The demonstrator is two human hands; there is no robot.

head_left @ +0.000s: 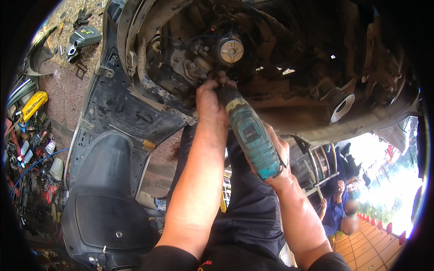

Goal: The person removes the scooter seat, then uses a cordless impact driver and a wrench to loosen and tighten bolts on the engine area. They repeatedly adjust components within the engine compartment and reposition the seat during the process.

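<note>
A teal and black cordless drill (254,137) points away from me into the underside of a scooter (190,67). My right hand (279,151) is closed around its handle, mostly hidden behind the drill body. Beside the drill's nose, my left hand (210,101) has its fingers bent together against the dark metal parts. What those fingers pinch, if anything, is too small and shaded to make out. Just beyond them sits a round silver cap (232,50) with a cross-shaped face. The drill's tip is hidden by the fingers.
At left stands a black plastic panel (113,221) with a key in its lock. Past it lie a grey bottle (87,36), a yellow part (34,106) and a heap of loose parts (36,180). A flared pipe end (342,108) juts out at right. Another person (335,217) sits beyond.
</note>
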